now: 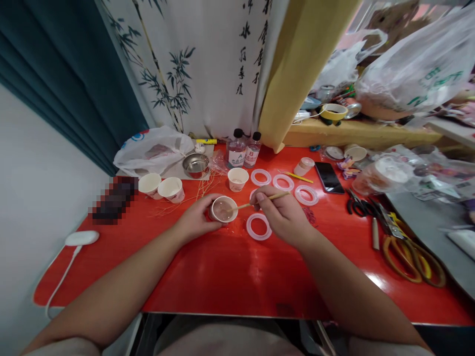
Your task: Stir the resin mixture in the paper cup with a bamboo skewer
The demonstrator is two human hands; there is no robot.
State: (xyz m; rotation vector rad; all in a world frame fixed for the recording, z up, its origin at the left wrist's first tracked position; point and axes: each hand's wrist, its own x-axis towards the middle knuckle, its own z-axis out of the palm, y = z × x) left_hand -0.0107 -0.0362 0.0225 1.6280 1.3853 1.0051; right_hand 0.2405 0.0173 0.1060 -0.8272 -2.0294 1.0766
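My left hand (198,217) is wrapped round a small paper cup (214,213) that holds a cloudy, pinkish-brown liquid. Between the fingers of my right hand (280,212) is a thin wooden stick (277,196), its lower end dipping into that liquid. Just right of the cup lies a translucent pink ring mold (250,228), below my right fingers. Several more such rings lie behind my right hand, among them one ring mold (306,201) at the right. Another paper cup (238,184) stands behind the held one.
Bottles marked A (236,157) and B (252,157) stand at the back. Two paper cups (172,196) and a metal bowl (196,172) are on the left. To the right are a phone (329,178), a yellow tool (299,177), a small jar (305,165) and large scissors (404,249).
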